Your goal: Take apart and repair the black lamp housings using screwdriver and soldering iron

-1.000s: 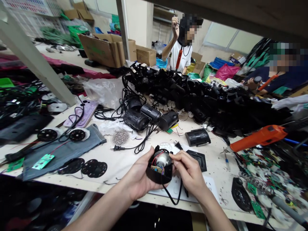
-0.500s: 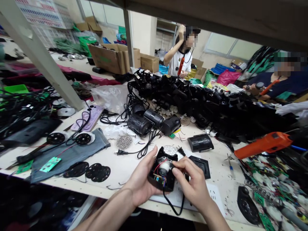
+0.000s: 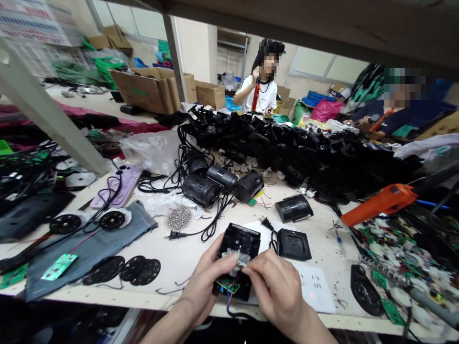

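My left hand point(image 3: 202, 282) is wrapped round an open black plastic housing point(image 3: 244, 235), its thumb pressing on a translucent plastic part point(image 3: 241, 259) inside. The fingers of my right hand point(image 3: 279, 284) are closed in a pinch at the right side of that translucent part; their tips are partly hidden. Below it, a small green circuit board point(image 3: 231, 285) with wires shows in the housing. A black cord point(image 3: 238, 315) hangs from the near end. Right of the housing lie a black plug point(image 3: 266, 223) and a square black cover point(image 3: 294, 244).
An orange electric screwdriver point(image 3: 380, 205) hangs at right above a heap of circuit boards point(image 3: 401, 267). Black housings point(image 3: 201, 188) and a pile of screws point(image 3: 178, 218) lie ahead. Black parts point(image 3: 272, 138) are heaped behind. Two co-workers sit beyond, one in a white shirt point(image 3: 267, 98).
The housing has turned and tilted in my hands, and the round, dimpled lens at its far end no longer shows. My left thumb has come onto the inner part. The view has shifted right.
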`<state>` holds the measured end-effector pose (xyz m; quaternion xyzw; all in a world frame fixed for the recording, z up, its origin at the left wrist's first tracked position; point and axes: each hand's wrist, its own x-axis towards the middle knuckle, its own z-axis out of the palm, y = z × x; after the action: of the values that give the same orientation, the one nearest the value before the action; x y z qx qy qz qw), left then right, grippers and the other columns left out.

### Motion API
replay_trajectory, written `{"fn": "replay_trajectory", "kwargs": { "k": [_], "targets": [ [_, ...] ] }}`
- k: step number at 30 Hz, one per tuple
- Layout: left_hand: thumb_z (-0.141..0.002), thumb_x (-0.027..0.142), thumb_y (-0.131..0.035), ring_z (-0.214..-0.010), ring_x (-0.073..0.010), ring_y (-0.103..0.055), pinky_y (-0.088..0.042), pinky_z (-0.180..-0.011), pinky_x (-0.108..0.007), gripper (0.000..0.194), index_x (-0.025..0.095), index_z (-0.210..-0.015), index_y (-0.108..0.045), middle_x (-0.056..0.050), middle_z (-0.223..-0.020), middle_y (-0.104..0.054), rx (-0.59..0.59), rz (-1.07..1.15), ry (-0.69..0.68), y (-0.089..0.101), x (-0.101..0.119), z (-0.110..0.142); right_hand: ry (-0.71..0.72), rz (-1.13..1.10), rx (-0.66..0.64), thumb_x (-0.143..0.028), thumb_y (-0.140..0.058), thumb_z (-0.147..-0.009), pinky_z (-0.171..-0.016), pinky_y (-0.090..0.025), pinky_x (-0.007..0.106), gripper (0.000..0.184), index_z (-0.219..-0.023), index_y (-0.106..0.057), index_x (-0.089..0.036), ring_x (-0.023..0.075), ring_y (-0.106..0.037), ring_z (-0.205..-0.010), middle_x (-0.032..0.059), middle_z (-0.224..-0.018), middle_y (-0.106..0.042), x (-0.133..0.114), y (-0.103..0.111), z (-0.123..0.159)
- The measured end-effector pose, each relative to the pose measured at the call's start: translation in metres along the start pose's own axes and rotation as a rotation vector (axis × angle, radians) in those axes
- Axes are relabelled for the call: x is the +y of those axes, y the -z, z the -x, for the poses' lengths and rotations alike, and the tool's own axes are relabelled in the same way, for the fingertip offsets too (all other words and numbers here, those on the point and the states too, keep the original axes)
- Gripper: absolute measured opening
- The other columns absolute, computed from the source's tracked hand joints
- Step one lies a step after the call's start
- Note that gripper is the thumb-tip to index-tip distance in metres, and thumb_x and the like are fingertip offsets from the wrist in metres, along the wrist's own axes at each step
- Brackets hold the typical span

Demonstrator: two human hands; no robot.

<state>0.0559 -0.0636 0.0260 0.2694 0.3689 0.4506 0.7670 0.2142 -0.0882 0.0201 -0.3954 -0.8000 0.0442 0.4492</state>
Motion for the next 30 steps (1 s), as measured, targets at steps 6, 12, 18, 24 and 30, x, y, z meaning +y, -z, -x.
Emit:
{"fn": "replay_trajectory", "kwargs": {
  "k": [6, 12, 18, 24, 30],
  "targets": [
    [-0.064, 0.031, -0.082, -0.125, -0.0348, -0.052, -0.037, -0.108, -0.039, 0.068, 0.021, -0.128, -0.062, -0.007, -0.125, -0.067, -0.042, -0.012, -0.131, 0.014, -0.008, 0.002, 0.097, 0.017, -0.007, -0.001, -0.049, -0.089, -0.058, -0.048, 0.027, 0.019, -0.100, -0.060, -0.013, 0.0157, -0.058, -0.065, 0.0065, -0.074, -0.064, -0.005, -0.002, 0.004],
    [-0.066, 0.034, -0.081, -0.127, -0.0370, -0.050, -0.036, -0.110, -0.042, 0.072, 0.022, -0.133, -0.058, -0.009, -0.130, -0.064, -0.143, 0.075, -0.065, 0.032, -0.014, -0.005, 0.091, 0.051, 0.045, -0.009, -0.056, -0.092, -0.057, -0.048, 0.025, 0.010, -0.097, -0.062, -0.014, 0.0138, -0.058, -0.064, 0.0047, -0.073, -0.065, -0.010, -0.004, -0.006],
    [-0.067, 0.039, -0.082, -0.121, -0.0371, -0.055, -0.038, -0.108, -0.048, 0.064, 0.020, -0.125, -0.064, -0.012, -0.124, -0.067, -0.255, 0.145, 0.034, 0.040, -0.011, -0.013, 0.026, 0.078, 0.085, -0.015, -0.060, -0.092, -0.066, -0.052, 0.026, 0.012, -0.104, -0.062, -0.014, 0.0158, -0.061, -0.076, 0.0078, -0.086, -0.064, -0.009, 0.004, -0.008],
    [-0.061, 0.029, -0.086, -0.127, -0.0347, -0.051, -0.035, -0.111, -0.045, 0.076, 0.023, -0.131, -0.057, -0.009, -0.130, -0.064, -0.159, 0.088, 0.001, 0.046, -0.005, -0.013, -0.335, 0.345, 0.056, -0.013, -0.052, -0.094, -0.069, -0.049, 0.029, 0.009, -0.092, -0.059, -0.018, 0.0183, -0.060, -0.078, 0.0047, -0.082, -0.061, 0.042, 0.039, 0.000],
    [-0.067, 0.026, -0.081, -0.126, -0.0361, -0.052, -0.040, -0.107, -0.046, 0.064, 0.024, -0.127, -0.061, -0.008, -0.128, -0.065, -0.239, 0.105, 0.035, 0.046, -0.004, -0.014, -0.524, 0.596, -0.397, -0.018, -0.056, -0.090, -0.086, -0.043, 0.042, 0.010, -0.096, -0.063, -0.016, 0.0295, -0.057, -0.098, 0.0130, -0.096, -0.068, 0.079, 0.020, -0.014]
  ]
}}
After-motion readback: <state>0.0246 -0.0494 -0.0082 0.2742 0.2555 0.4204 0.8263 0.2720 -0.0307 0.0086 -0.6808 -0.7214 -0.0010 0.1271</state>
